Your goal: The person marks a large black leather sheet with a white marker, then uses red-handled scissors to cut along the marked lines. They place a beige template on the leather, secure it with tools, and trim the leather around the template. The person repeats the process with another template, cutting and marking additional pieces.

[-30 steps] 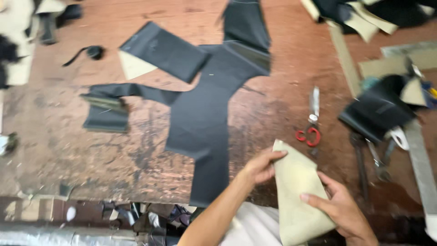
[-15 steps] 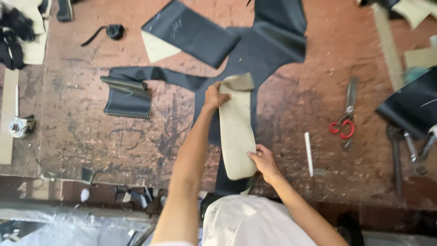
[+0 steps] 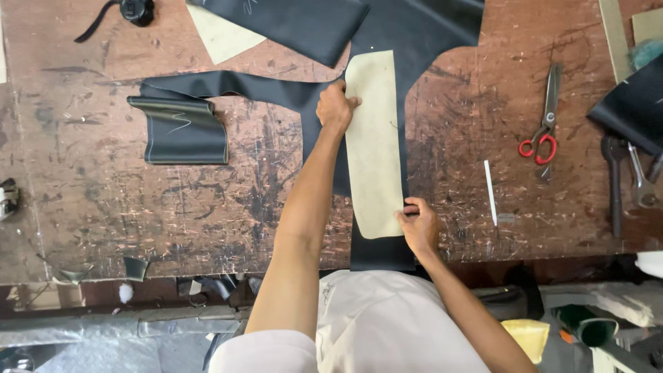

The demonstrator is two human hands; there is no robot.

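A long beige pattern piece (image 3: 373, 141) lies flat on a large sheet of black leather (image 3: 414, 41) on a worn brown worktable (image 3: 103, 207). My left hand (image 3: 335, 107) presses on the pattern's upper left edge. At the pattern's lower right corner, my right hand (image 3: 418, 224) pinches its edge down against the black sheet. The pattern runs lengthwise away from me, along the narrow strip of leather that reaches the table's near edge.
Red-handled scissors (image 3: 545, 124) and a thin white marking stick (image 3: 489, 192) lie to the right. Metal tools (image 3: 625, 179) sit at the far right. A folded black piece (image 3: 181, 130) lies left, a beige scrap (image 3: 221, 34) behind it, a black strap (image 3: 124, 12) at top left.
The beige pattern was carried from the table's near right onto the black leather and laid flat. Both hands went with it and now hold it down.
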